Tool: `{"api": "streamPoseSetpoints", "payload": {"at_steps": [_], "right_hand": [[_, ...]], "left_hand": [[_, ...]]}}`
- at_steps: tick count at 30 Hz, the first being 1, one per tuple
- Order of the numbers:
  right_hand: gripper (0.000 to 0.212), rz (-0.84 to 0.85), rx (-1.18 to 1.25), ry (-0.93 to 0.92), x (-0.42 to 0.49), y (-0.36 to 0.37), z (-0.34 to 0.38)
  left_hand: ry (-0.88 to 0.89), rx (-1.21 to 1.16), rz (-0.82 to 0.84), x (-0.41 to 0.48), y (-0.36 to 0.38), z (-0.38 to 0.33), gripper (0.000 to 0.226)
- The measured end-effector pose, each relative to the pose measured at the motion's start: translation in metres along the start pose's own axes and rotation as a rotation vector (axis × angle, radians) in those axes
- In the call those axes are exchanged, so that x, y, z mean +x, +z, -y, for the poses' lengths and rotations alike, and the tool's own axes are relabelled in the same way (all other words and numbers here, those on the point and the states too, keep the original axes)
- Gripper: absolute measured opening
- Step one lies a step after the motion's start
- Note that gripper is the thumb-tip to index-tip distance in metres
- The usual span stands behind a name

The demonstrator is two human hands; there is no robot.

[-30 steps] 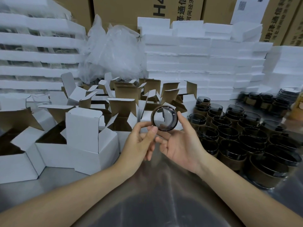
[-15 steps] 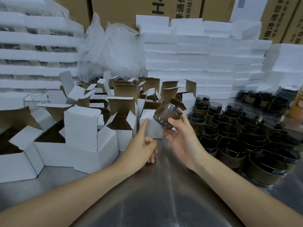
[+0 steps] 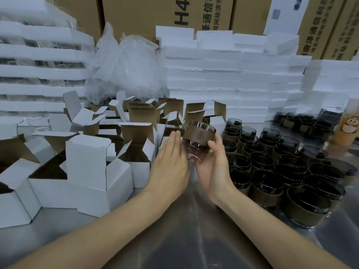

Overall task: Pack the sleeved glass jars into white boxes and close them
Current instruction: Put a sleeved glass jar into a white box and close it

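Bare table (image 3: 184,239) fills the lower centre, hemmed in by open boxes (image 3: 87,171) at left and packed jars (image 3: 272,171) at right. At centre frame the right hand (image 3: 211,167) curls under one tilted jar (image 3: 199,135), held above the table. The left hand (image 3: 169,164), fingers straight, is just beside it; whether they touch is unclear.

Smoky dark glass jar (image 3: 199,137) in a brown sleeve — white boxes (image 3: 87,171) with brown insides — grey bench (image 3: 58,226).
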State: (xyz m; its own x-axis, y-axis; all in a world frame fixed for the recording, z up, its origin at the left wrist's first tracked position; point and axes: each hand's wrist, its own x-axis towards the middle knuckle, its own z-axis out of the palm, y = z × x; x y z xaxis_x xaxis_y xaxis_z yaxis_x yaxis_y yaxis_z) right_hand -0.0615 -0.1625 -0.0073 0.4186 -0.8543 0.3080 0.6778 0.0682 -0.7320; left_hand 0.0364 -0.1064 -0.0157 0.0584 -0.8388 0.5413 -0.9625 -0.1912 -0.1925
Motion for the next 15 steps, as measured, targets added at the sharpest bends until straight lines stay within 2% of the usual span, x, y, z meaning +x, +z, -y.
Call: {"api": "streamPoseSetpoints", "payload": {"at_steps": [4,8,15], "right_hand": [[0.048,-0.004,0.120,0.055,0.0016,-0.0013,0.0029],[0.064,0.007,0.046,0.018,0.0024,0.0007,0.0051],[0.043,-0.045,-0.037,-0.066,0.0056,-0.0035,0.0038]], "left_hand": [[-0.010,0.055,0.067,-0.0014,0.0057,0.0055,0.064],[0.005,-0.016,-0.014,-0.0007,0.0031,0.0092,0.059],[0.022,-0.038,0.004,0.0042,0.0120,0.0069,0.071]]}}
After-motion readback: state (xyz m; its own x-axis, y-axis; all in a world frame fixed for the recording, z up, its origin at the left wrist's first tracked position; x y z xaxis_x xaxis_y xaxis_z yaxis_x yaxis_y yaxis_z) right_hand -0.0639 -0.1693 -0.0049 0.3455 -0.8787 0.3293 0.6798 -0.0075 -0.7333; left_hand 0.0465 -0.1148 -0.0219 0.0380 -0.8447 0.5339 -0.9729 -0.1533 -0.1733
